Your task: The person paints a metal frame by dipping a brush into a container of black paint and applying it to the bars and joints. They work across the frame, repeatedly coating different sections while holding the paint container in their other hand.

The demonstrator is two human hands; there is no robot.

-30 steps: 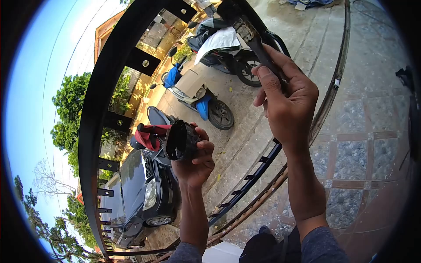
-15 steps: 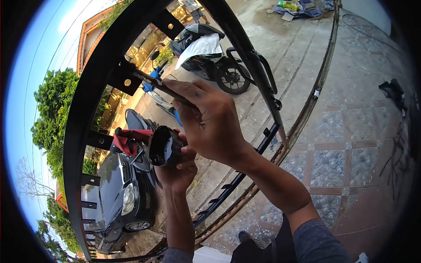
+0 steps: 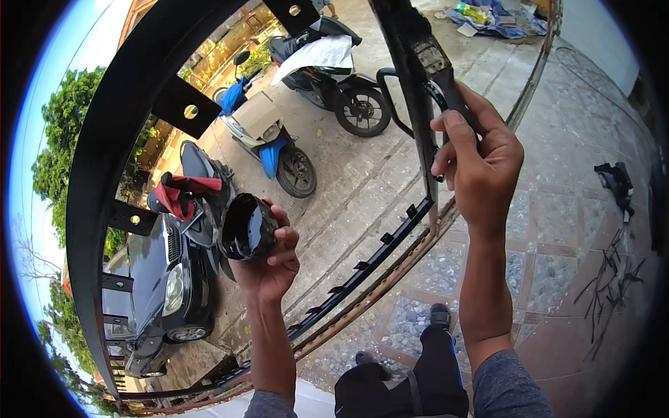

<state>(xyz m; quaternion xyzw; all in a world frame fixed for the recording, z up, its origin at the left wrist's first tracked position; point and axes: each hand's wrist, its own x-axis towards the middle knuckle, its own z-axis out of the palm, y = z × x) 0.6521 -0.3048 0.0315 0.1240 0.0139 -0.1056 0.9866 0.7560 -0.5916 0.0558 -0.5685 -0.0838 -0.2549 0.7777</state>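
My left hand [image 3: 268, 272] wraps round a small round container [image 3: 235, 245] smeared with black paint. Its mouth tilts toward me, and dark liquid shows inside. With the fingers of my right hand [image 3: 484, 157] I grip a paintbrush [image 3: 444, 78], its handle slanting down into the grip. The dark bristles point up and touch or overlap the upright black bar [image 3: 405, 87] of a metal gate; exact contact is hard to make out. The gate's wide black frame [image 3: 94, 160] curves along the left, bearing several tabs with holes.
Beyond the gate stand several motorbikes, one with a blue front [image 3: 272, 159], and a dark car [image 3: 185, 292]. A rusty floor track [image 3: 376, 299] runs below the gate. Stone-patterned tiles [image 3: 519, 240] lie to the right, with dry twigs [image 3: 610, 282] and a black object [image 3: 617, 188].
My right hand and the brush have moved right, from a tab on the left frame to the upright bar. My left hand with the container has shifted slightly left; the view has turned.
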